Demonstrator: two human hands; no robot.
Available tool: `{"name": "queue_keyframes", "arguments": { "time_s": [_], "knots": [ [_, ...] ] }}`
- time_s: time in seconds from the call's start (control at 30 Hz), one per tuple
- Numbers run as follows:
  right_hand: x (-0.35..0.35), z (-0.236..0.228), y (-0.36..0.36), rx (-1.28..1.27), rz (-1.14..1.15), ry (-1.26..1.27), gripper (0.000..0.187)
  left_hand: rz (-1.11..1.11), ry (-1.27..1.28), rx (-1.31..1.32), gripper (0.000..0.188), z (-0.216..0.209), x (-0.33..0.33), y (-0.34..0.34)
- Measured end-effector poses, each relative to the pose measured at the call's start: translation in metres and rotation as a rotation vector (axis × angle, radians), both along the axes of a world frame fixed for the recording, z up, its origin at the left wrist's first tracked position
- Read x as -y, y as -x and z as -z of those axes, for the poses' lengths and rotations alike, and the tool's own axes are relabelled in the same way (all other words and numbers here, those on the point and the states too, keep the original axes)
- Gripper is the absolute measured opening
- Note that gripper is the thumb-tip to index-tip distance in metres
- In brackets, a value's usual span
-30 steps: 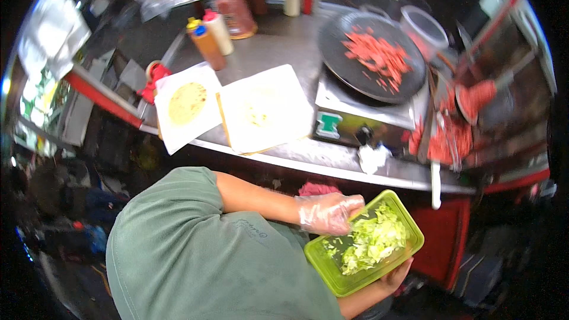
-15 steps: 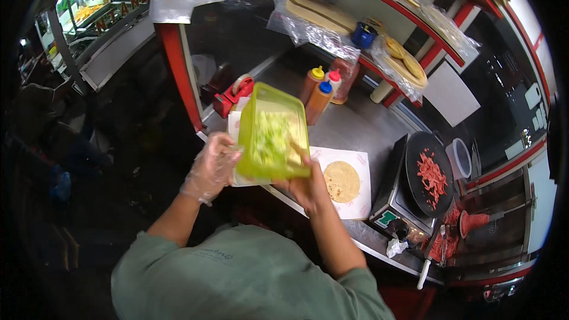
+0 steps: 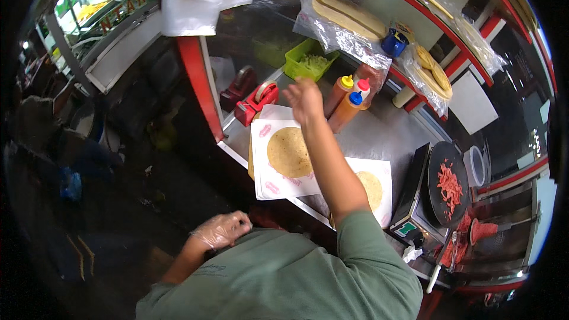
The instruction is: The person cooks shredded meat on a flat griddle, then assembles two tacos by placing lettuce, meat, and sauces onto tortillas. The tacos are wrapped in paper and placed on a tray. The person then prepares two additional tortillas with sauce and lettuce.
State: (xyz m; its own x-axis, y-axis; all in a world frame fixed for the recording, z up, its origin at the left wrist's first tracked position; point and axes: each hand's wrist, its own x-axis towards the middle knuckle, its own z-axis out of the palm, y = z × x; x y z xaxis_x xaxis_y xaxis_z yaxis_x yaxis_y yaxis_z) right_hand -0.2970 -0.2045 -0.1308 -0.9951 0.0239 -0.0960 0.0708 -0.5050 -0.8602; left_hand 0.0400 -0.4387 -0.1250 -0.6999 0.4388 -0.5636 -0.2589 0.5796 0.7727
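Observation:
A green plastic container [image 3: 291, 69] with shredded lettuce [image 3: 314, 61] in it stands at the back of the counter, beside the squeeze bottles. My bare right hand [image 3: 304, 102] is stretched out just in front of it, empty, its fingers apart. Beneath that forearm a large tortilla [image 3: 287, 152] lies on white paper [image 3: 267, 188], its right edge partly covered. A second, paler tortilla [image 3: 371, 188] lies on paper to the right, partly behind my arm. Low by my body, my left hand [image 3: 220, 231], in a clear plastic glove, is loosely curled, with nothing visible in it.
Squeeze bottles [image 3: 345, 110] with coloured caps stand mid-counter. A red tape dispenser [image 3: 256, 103] sits left. On the right, a black pan [image 3: 441, 169] with reddish meat strips rests on a burner. A shelf [image 3: 393, 72] with bagged bread overhangs the back.
My right hand has carried the green container away to the back of the counter and let go. My left hand has dropped toward my body. The large tortilla has come into view.

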Motion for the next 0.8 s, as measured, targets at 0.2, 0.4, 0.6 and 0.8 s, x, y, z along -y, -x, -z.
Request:
{"name": "queue_keyframes", "arguments": {
  "time_s": [0.2,0.4,0.6,0.8],
  "knots": [
    [0.008,-0.143,-0.254,-1.13,-0.943,-0.005,0.022,0.424,-0.07,-0.206,0.044,0.063,-0.008,0.034],
    [-0.017,-0.151,-0.32,-1.387,-0.568,-0.066,0.019,0.89,0.008,-0.175,0.033,0.004,-0.073,0.096],
    [-0.079,-0.158,-0.366,-1.371,-0.319,-0.518,0.017,1.349,-0.028,-0.161,0.031,0.0,-0.148,0.112],
    [-0.108,-0.173,-0.403,-0.993,0.371,0.07,0.009,1.487,0.239,-0.148,0.029,-0.014,-0.228,0.061]
  ]
}}
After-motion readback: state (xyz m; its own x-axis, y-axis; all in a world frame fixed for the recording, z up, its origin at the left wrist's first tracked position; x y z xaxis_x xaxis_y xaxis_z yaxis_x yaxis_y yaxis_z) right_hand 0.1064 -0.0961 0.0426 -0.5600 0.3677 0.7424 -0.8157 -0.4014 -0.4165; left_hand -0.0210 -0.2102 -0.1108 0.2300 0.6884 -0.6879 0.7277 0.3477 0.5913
